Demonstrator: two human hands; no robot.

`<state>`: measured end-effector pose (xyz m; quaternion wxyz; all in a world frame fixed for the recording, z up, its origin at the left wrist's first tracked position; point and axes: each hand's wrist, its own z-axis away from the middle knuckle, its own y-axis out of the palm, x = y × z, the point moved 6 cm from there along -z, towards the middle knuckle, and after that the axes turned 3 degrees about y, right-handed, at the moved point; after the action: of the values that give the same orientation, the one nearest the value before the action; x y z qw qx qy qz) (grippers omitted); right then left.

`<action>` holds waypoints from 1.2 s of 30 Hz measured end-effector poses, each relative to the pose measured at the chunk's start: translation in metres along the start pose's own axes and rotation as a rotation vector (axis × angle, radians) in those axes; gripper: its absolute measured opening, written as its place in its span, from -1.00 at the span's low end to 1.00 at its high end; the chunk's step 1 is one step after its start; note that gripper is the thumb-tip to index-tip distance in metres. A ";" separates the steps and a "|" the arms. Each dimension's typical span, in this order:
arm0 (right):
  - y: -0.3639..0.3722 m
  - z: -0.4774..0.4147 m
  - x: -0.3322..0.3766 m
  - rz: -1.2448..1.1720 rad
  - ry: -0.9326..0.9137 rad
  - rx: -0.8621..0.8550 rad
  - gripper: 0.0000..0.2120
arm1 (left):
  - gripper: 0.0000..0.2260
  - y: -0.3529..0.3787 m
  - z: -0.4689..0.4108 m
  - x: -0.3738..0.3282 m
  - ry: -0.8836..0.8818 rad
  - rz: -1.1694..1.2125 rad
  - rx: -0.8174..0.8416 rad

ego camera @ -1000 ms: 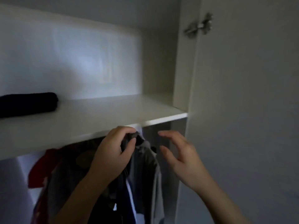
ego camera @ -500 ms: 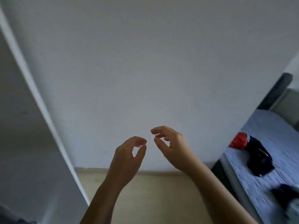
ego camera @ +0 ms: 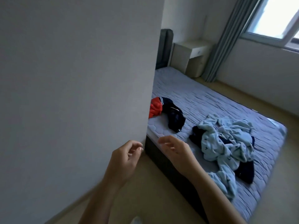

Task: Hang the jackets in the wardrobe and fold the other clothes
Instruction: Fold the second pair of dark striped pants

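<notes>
My left hand [ego camera: 124, 157] and my right hand [ego camera: 174, 150] hang in front of me with loosely curled fingers and hold nothing. On the bed [ego camera: 202, 97] lies a red and navy jacket [ego camera: 168, 113], partly hidden behind the white panel [ego camera: 77, 81]. Nearer the bed's foot is a crumpled pile of light blue clothes [ego camera: 226, 143] mixed with a dark navy garment [ego camera: 244, 171]. Both hands are short of the bed's near edge, apart from all the clothes. The wardrobe's inside is out of view.
The white panel fills the left half of the view. A pale bedside cabinet [ego camera: 189, 55] stands behind the bed's dark headboard [ego camera: 165, 46]. A grey curtain [ego camera: 226, 39] hangs beside the window [ego camera: 275, 18]. Beige floor [ego camera: 145, 191] runs along the bed's near side.
My view swung right from the wardrobe's inside to the bed. My left hand let go of the hanging garment and both hands now hang empty.
</notes>
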<state>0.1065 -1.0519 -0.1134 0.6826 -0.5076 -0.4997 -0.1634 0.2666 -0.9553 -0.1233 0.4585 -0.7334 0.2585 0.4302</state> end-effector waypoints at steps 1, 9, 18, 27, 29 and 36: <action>-0.011 -0.018 -0.018 -0.009 0.058 -0.024 -0.76 | -0.89 0.015 -0.028 0.001 0.004 0.008 0.038; -0.097 -0.118 -0.156 0.005 0.369 -0.159 -0.80 | -0.88 0.163 -0.195 0.013 -0.016 0.021 0.399; -0.191 -0.268 -0.315 0.090 0.593 -0.034 -0.82 | -0.82 0.326 -0.342 0.059 -0.208 0.005 0.526; -0.178 -0.433 -0.447 0.004 0.808 0.053 -0.79 | -0.77 0.444 -0.471 0.210 -0.703 0.114 0.385; -0.152 -0.456 -0.486 -0.023 0.855 0.080 -0.82 | -0.79 0.476 -0.491 0.263 -0.795 0.110 0.375; -0.070 -0.530 -0.646 -0.171 1.039 -0.053 -0.68 | -0.89 0.583 -0.565 0.426 -0.757 -0.031 0.474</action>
<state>0.0401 -1.7194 -0.6162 0.8115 -0.3341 -0.1307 -0.4613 0.2495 -1.7145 -0.6368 0.6828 -0.4025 0.1527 0.5903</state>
